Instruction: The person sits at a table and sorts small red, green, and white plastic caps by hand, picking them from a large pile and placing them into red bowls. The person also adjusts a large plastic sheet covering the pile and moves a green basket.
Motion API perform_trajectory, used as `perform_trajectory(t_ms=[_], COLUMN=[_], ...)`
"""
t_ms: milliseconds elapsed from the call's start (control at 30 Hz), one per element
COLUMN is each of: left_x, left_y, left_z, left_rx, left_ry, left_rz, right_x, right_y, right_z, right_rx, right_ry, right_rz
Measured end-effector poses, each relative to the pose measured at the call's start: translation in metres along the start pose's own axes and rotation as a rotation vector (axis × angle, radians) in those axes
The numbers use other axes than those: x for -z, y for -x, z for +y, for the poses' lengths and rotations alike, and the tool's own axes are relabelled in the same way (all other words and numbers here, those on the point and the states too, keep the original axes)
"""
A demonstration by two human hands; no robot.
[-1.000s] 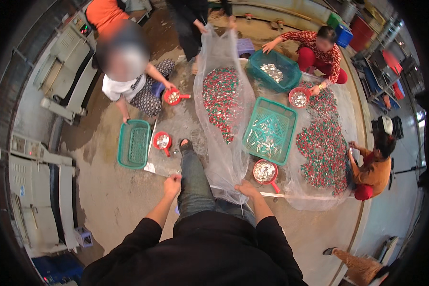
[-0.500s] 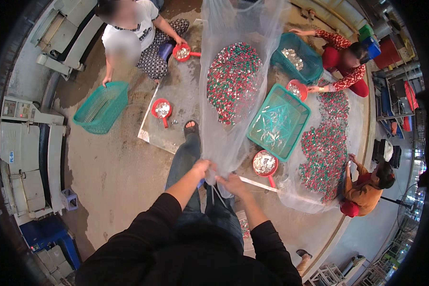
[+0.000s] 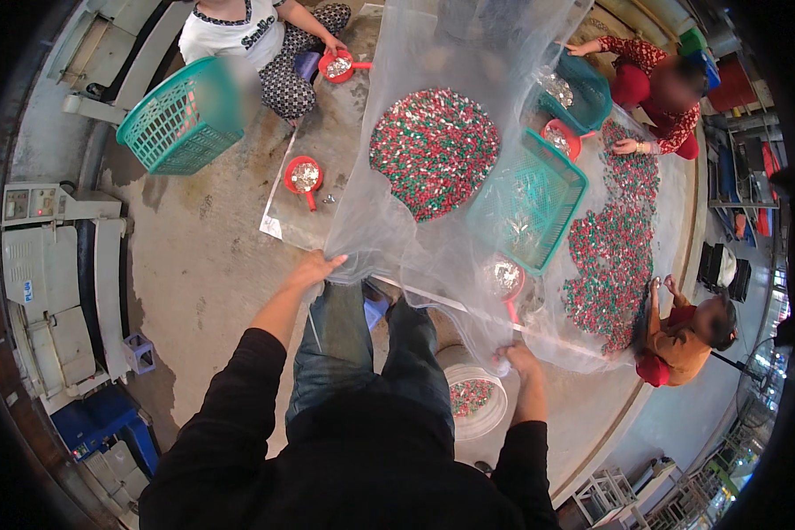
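My left hand (image 3: 314, 268) is closed on the near left edge of a translucent whitish sheet (image 3: 375, 231). My right hand (image 3: 523, 360) grips the sheet's near right edge, low beside a white bucket (image 3: 503, 408). Between my hands the gathered edge sags in folds. Beyond them, a large mound of small red, green and white pieces (image 3: 435, 152) lies on the sheet. The sheet's right part hangs over a flat green basket (image 3: 539, 256) and a red dipper (image 3: 507, 277), which show through it. Small multicoloured pieces are in the bucket.
A co-worker at upper left holds up a green basket (image 3: 181, 119) and a red dipper (image 3: 336, 67). Another red dipper (image 3: 305, 176) stands left of the sheet. Two co-workers sit at right around a second spread of pieces (image 3: 605, 274). Machines (image 3: 53, 274) line the left wall.
My hands have moved apart, spreading the sheet's gathered end over the basket and dipper. The upper-left co-worker has lifted the basket. The upper-right co-worker's hand has left a dipper for the pieces.
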State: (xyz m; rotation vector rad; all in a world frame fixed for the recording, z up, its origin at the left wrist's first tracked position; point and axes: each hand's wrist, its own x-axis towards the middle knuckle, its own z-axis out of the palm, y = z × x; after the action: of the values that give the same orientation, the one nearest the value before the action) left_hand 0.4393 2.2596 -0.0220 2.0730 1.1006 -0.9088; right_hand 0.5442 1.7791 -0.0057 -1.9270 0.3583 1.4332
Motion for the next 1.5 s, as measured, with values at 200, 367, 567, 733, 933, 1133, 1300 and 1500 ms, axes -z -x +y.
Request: perform_trajectory(t_ms=[200, 367, 567, 733, 933, 1133, 1300, 1500], left_x=[-0.006, 0.007, 0.019, 0.016, 0.017, 0.014, 0.023, 0.018], left_y=[-0.011, -0.014, -0.023, -0.019, 0.008, 0.018, 0.012, 0.011], left_z=[-0.028, -0.069, -0.061, -0.043, 0.011, 0.039, 0.031, 0.025], left_rx=[-0.019, -0.025, 0.085, 0.008, 0.084, 0.065, 0.063, 0.064], left_ry=[-0.228, -0.287, 0.025, -0.13, -0.021, 0.123, 0.136, 0.149], left_rz=[0.052, 0.045, -0.123, 0.072, 0.074, 0.116, 0.087, 0.042], right_x=[-0.015, -0.016, -0.033, -0.055, -0.056, -0.091, -0.104, -0.091], right_y=[-0.042, -0.076, -0.088, -0.091, -0.128, -0.195, -0.206, -0.225], right_z=[0.003, 0.061, 0.056, -0.037, -0.23, -0.411, -0.454, -0.437], right_rx=[0.062, 0.055, -0.103, -0.123, -0.024, 0.267, 0.205, 0.17], right_ry=[0.551, 0.929, 0.553, 0.713, 0.745, 1.104, 1.198, 1.212], right_rz=[-0.006, -0.009, 0.073, 0.118, 0.378, 0.189, 0.145, 0.176])
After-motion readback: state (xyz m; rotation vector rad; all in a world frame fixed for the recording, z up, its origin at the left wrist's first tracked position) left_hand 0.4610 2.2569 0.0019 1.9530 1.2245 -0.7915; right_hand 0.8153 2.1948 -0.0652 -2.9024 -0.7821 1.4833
